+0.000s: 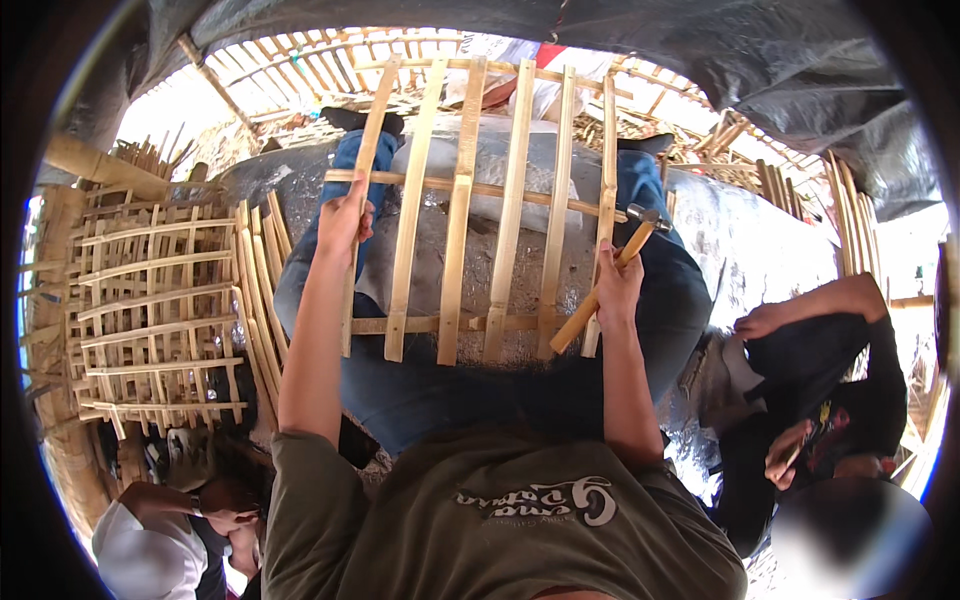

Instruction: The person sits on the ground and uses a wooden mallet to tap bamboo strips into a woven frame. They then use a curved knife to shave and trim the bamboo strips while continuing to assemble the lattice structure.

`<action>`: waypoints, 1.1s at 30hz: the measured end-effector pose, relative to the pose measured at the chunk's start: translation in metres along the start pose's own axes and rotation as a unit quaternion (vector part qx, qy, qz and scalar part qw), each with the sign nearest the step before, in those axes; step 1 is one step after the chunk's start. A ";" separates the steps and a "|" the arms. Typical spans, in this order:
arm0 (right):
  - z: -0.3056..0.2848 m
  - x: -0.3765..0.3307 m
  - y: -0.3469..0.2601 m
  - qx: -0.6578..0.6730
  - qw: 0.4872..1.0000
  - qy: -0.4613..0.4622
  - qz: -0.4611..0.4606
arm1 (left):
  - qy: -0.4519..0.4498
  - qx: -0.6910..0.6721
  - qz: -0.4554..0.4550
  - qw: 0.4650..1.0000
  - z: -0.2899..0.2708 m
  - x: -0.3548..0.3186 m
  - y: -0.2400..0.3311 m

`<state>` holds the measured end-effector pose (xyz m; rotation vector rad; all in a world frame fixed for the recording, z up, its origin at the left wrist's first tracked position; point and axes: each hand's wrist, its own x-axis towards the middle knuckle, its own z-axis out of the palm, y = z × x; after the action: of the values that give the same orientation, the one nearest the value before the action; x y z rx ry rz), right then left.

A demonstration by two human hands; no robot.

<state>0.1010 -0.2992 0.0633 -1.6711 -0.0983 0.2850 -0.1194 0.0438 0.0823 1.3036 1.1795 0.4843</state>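
Note:
A bamboo lattice frame stands over my lap, between my spread legs. Several long slats run away from me, fixed to crosspieces at the far end, middle and near end. My left hand is closed around the leftmost slat, just by the middle crosspiece. On the opposite side, my right hand grips a hammer with a wooden handle, its metal head pointing up and away. That same hand rests against the rightmost slat; whether its fingers also hold the slat I cannot tell.
Finished-looking bamboo lattices are stacked at the left, with loose bamboo slats beside them. One person's arm is close at the right; another person in a white sleeve sits at the lower left. Dark plastic sheeting hangs overhead.

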 end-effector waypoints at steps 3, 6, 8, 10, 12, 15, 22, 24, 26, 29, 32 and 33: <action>0.009 0.013 0.012 -0.046 0.998 0.012 0.046 | 0.021 0.041 -0.046 0.998 0.007 0.014 -0.006; 0.011 0.019 0.022 -0.081 0.994 -0.011 0.076 | 0.038 0.076 -0.068 0.994 0.013 0.021 -0.011; 0.013 0.025 0.025 -0.075 0.994 -0.029 0.072 | 0.037 0.099 -0.055 0.993 0.014 0.025 -0.009; 0.013 0.027 0.023 -0.066 0.995 -0.031 0.065 | 0.040 0.122 -0.028 0.991 0.017 0.022 0.016; 0.015 0.032 0.024 -0.052 0.997 -0.022 0.049 | 0.013 0.091 -0.017 0.996 0.024 0.027 0.038; 0.013 0.046 0.040 -0.087 0.996 0.013 0.011 | -0.003 0.070 -0.003 0.998 0.044 0.048 0.040; 0.005 0.068 0.028 -0.138 0.988 0.056 0.027 | -0.024 -0.011 -0.028 0.999 0.080 0.077 -0.012; 0.002 0.066 0.027 -0.135 0.987 0.067 0.052 | -0.018 -0.002 -0.039 0.999 0.086 0.075 -0.029; 0.003 0.063 0.026 -0.129 0.985 0.077 0.082 | -0.012 0.004 -0.048 0.999 0.087 0.076 -0.041; -0.002 0.070 0.050 -0.129 0.988 0.066 0.060 | -0.015 0.007 -0.056 0.998 0.083 0.077 -0.054; 0.004 0.068 0.046 -0.119 0.988 0.056 0.079 | -0.025 0.000 -0.052 0.998 0.081 0.078 -0.055; 0.004 0.068 0.047 -0.137 0.985 0.061 0.089 | -0.036 0.010 -0.058 0.998 0.079 0.075 -0.055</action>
<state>0.1612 -0.2857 0.0079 -1.9710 0.1098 0.3138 -0.0399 0.0534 -0.0098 1.2518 1.1939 0.3398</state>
